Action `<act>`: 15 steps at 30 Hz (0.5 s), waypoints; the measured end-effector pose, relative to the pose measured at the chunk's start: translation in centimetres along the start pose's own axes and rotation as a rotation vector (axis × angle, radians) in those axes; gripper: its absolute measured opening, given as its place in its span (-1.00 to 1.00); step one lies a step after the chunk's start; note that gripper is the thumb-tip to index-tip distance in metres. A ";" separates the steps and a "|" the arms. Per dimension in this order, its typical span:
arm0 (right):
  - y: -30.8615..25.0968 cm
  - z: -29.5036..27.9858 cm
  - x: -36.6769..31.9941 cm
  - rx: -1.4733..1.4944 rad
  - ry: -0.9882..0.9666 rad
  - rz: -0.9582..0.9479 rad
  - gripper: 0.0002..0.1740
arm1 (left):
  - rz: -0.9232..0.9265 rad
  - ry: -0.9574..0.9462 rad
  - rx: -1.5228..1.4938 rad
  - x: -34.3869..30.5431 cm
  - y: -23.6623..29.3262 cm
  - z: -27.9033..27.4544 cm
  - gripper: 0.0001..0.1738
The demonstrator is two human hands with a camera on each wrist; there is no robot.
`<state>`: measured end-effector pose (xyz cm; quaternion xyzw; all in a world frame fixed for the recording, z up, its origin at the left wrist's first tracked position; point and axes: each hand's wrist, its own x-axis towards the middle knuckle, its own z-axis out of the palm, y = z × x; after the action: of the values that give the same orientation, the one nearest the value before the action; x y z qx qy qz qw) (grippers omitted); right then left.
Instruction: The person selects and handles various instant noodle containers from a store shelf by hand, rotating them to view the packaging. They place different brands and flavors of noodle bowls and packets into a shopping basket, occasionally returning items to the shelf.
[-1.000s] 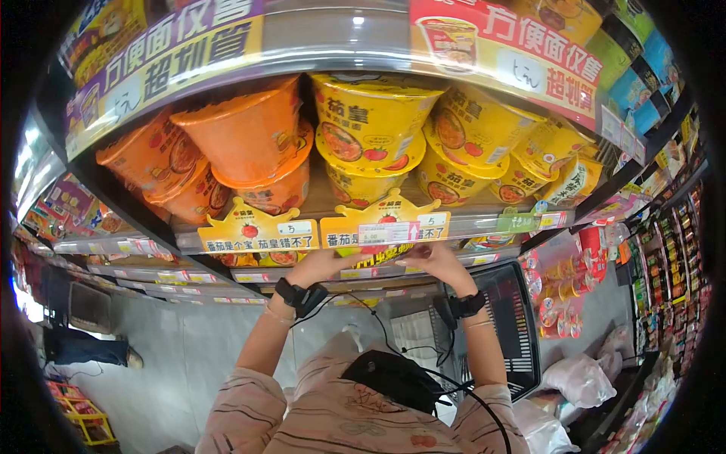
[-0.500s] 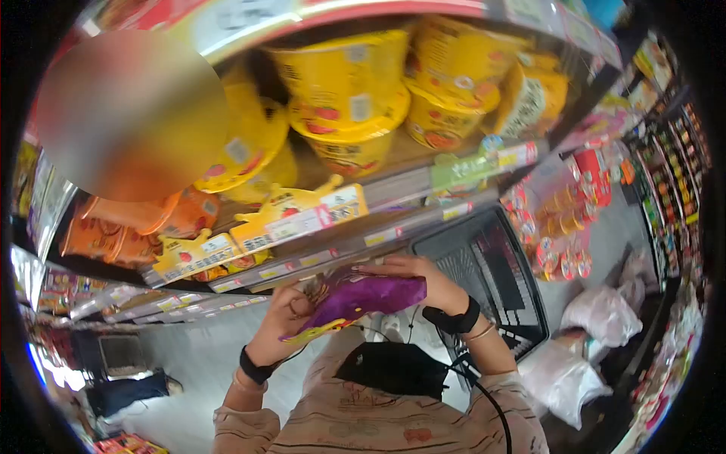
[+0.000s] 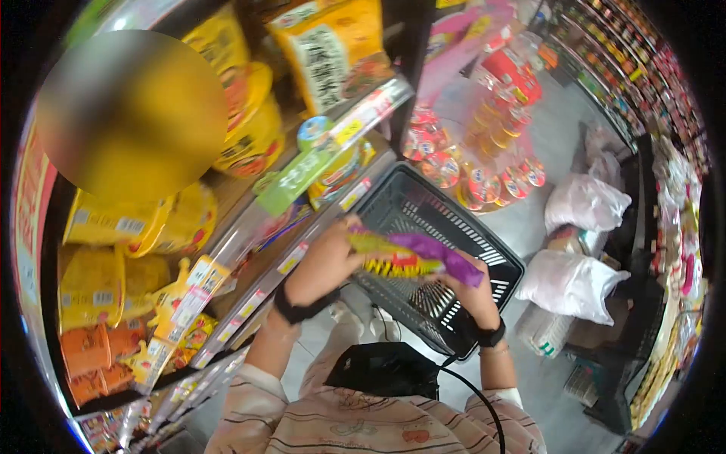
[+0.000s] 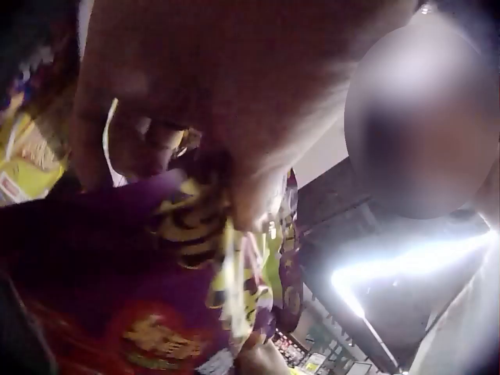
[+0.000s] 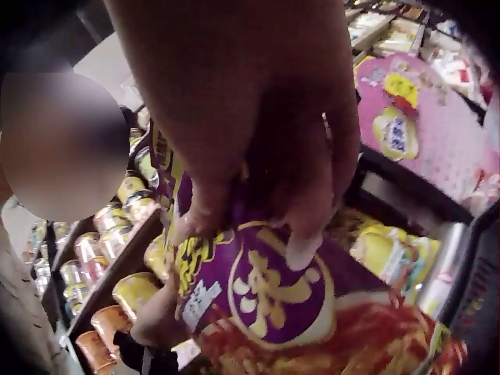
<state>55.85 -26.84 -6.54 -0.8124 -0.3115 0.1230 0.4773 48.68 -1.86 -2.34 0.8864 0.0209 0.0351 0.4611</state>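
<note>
A purple and yellow packet of instant noodles (image 3: 412,257) is held between both hands, over the black shopping basket (image 3: 491,261). My left hand (image 3: 327,256) grips its left end. At the other end my right hand (image 3: 470,291) pinches the purple edge. The right wrist view shows the packet's front (image 5: 269,293), with a large gold character and a picture of noodles; right fingertips (image 5: 301,254) press on it. In the left wrist view the purple wrapper (image 4: 180,258) lies below the dark, blurred left hand.
To the left, a shelf edge with price labels (image 3: 287,265) runs diagonally, bearing yellow noodle cups (image 3: 91,287) and orange cups (image 3: 87,352). Beyond the basket stand red-lidded cups (image 3: 480,189). White plastic bags (image 3: 571,284) rest on the floor at right.
Both hands have come out from under the shelf edge with the noodle packet and moved over the basket. The view has turned right, so the shelf now lies at the left.
</note>
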 end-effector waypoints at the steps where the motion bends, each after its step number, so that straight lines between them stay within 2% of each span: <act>1: 3.4 1.1 0.6 0.061 0.134 -0.035 -0.74 | -0.053 -0.087 -0.067 2.7 -1.9 1.5 -0.67; 2: 4.9 1.6 1.5 0.196 0.136 0.102 -0.78 | -0.109 -0.169 -0.136 5.2 -4.3 3.5 -0.68; 3: 8.6 2.2 2.3 0.010 0.082 0.107 -0.78 | -0.057 -0.138 -0.034 7.5 -7.5 5.9 -0.66; 4: 11.9 3.7 3.3 -0.016 0.126 0.228 -0.73 | -0.006 -0.106 0.068 9.3 -10.7 8.5 -0.64; 6: 16.2 5.3 4.8 -0.033 0.124 0.352 -0.68 | 0.039 0.137 0.565 11.7 -15.3 12.7 -0.56; 8: 20.1 6.8 5.9 -0.077 0.111 0.456 -0.68 | -0.072 0.119 0.648 12.5 -15.5 14.4 -0.53; 9: 21.8 7.3 6.0 -0.032 0.163 0.472 -0.66 | -0.130 0.115 0.692 13.0 -15.5 15.3 -0.51; 12: 26.9 9.2 6.0 0.111 0.318 0.509 -0.59 | -0.308 -0.015 0.648 14.3 -15.7 17.2 -0.56; 13: 28.9 10.0 6.0 0.162 0.373 0.517 -0.57 | -0.465 -0.030 0.467 14.7 -15.1 17.6 -0.57; 14: 29.9 10.5 5.9 0.210 0.424 0.525 -0.55 | -0.569 -0.017 0.222 15.0 -17.5 18.9 -0.48; 15: 27.3 9.1 6.0 0.140 0.373 0.490 -0.56 | -0.618 0.061 0.039 14.9 -17.3 19.2 -0.40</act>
<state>66.60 -26.27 -33.90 -0.8371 -0.0041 0.1042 0.5370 64.98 -6.57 -26.92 0.8453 0.3039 -0.0807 0.4319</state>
